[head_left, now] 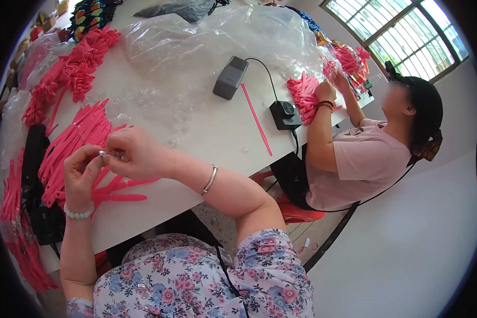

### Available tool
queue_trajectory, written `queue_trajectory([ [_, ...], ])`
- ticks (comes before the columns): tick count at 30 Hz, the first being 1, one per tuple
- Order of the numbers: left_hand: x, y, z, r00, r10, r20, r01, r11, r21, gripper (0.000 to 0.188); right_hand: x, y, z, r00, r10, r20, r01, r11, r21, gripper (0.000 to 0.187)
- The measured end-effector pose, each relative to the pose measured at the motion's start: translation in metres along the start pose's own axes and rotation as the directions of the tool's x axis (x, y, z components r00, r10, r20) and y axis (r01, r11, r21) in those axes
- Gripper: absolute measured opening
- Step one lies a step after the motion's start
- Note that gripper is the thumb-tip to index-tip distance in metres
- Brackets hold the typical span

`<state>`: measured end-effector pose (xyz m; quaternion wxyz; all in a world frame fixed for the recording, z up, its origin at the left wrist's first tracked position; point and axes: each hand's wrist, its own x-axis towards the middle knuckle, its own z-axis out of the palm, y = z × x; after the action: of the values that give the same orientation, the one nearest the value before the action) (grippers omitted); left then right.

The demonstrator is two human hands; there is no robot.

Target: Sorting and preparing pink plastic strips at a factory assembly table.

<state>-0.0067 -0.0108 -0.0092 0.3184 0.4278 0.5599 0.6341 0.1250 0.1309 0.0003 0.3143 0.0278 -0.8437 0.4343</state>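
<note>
left hand, right hand: fingers curled, both pinching small silvery piece by pink straps.

No readable text, no legible labels, numbers

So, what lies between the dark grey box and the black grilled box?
In the head view, one long pink strap and a black cable.

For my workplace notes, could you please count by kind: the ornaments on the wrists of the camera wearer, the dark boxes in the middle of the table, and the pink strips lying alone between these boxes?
Beaded bracelet: 1
Metal bangle: 1
Dark boxes: 2
Pink strip, lying alone: 1
Total: 5
</note>
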Motion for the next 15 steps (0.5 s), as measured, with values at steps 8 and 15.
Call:
queue_trajectory([
  [8, 0.002, -0.0066, -0.0033, 0.999, 0.033, -0.027, -0.033, 0.999, 0.012, 0.012, -0.0002, 0.0054, 0.0012, 1.0, -0.025, -0.018, 0.027, 0.996, 0.086, 0.017],
  [15, 0.0, 0.0011, -0.0036, 0.996, 0.061, -0.068, -0.058, 0.997, 0.055, 0.008, 0.0011, 0.0052, -0.0039, 0.944, 0.294, 0.15, -0.327, 0.89, 0.317, 0.038],
])
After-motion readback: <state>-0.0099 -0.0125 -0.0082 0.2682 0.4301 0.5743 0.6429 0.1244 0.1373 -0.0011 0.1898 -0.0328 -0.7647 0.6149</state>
